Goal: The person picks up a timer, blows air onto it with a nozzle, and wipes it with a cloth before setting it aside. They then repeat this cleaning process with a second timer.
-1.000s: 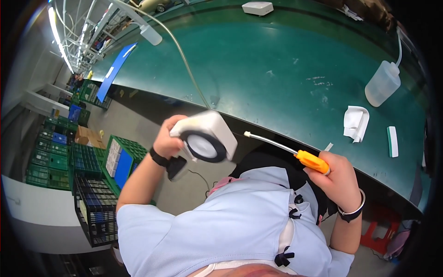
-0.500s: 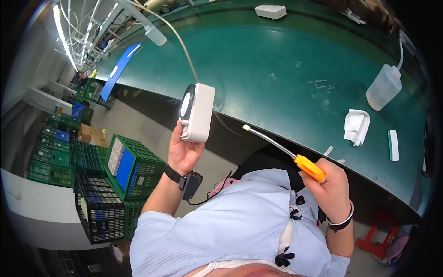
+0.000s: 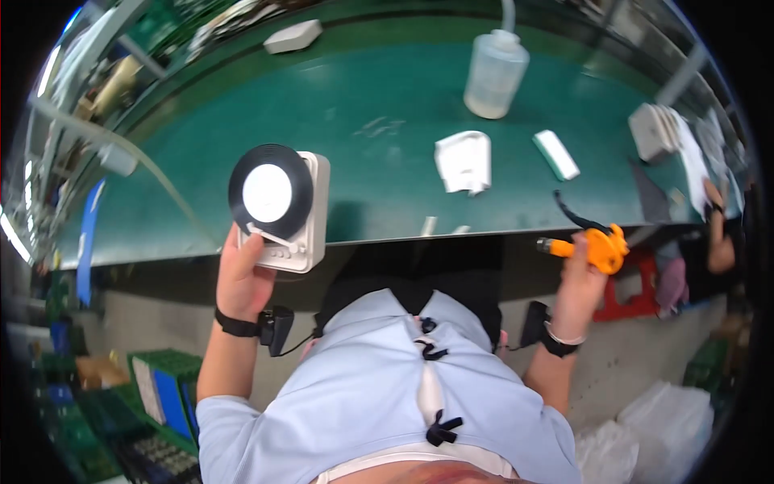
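Item: small white turntable-style device point(image 3: 284, 211), box-shaped, with a black disc and white centre label on its face. Held upright in the left hand point(image 3: 242, 278), fingers wrapped around its lower edge, lifted clear of the front edge of the green table point(image 3: 379, 105). A thin white arm piece lies across the disc's lower rim.

Item: orange-handled screwdriver point(image 3: 592, 244), gripped in the closed right hand point(image 3: 576, 282), held low beside the table edge, well apart from the device. Its tip is not on any screw that shows.

Both wrists carry black straps with small clipped units.

On the table, untouched: translucent squeeze bottle point(image 3: 494, 73) toward the far side; crumpled white wrapper point(image 3: 463, 161) near the middle; small white bar-shaped part point(image 3: 556, 155) just right of it; flat white casing point(image 3: 292, 35) at the far left; stack of white pieces point(image 3: 657, 129) at the right.

Status, as judged: device in hand for inspection or turning over; tool ready but not applied. Fastening work appears not yet begun on the visible face.
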`<state>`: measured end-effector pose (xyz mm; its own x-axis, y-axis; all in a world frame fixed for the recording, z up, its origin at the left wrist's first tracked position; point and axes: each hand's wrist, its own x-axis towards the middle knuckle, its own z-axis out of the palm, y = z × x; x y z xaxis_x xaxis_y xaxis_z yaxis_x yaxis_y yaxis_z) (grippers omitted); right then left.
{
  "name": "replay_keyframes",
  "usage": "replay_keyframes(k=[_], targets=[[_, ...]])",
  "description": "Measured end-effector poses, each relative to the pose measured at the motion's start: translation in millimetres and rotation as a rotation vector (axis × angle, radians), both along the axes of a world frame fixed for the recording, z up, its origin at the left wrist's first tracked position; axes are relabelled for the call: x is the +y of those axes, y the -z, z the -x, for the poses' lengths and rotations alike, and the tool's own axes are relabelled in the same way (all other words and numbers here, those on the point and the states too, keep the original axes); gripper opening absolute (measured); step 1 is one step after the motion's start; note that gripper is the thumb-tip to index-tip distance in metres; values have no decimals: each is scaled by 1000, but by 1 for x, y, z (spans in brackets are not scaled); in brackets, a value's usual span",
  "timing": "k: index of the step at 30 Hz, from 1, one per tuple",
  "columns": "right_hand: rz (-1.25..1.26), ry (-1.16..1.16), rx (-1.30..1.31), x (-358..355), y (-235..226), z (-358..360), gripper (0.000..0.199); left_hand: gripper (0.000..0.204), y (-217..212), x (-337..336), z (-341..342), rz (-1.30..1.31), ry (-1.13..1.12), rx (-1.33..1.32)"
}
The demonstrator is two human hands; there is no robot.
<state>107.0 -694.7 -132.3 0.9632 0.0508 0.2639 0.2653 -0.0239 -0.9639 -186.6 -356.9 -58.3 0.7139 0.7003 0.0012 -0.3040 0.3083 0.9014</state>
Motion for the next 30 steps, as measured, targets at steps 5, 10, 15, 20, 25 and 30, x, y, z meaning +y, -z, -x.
replay_keyframes(k=[5, 10, 15, 20, 25, 30], targets=[[-182, -17, 189, 35, 40, 13, 20, 50, 0, 4, -60, 113, 223, 11], [-137, -261, 296, 32, 63, 43, 26, 46, -5, -19, -111, 438, 384, 34], [134, -821, 386, 46, -34, 61, 38, 39, -8, -33, -130, 228, 433, 126], [587, -425, -766, 96, -93, 58, 52, 45, -25, -47, -145, 293, 488, 170], [841, -340, -1178, 115, -100, 37, 60, 43, -29, -53, -154, 410, 511, 228], [772, -308, -1095, 74, -129, 17, 63, 35, -42, -18, -164, 349, 831, 282]])
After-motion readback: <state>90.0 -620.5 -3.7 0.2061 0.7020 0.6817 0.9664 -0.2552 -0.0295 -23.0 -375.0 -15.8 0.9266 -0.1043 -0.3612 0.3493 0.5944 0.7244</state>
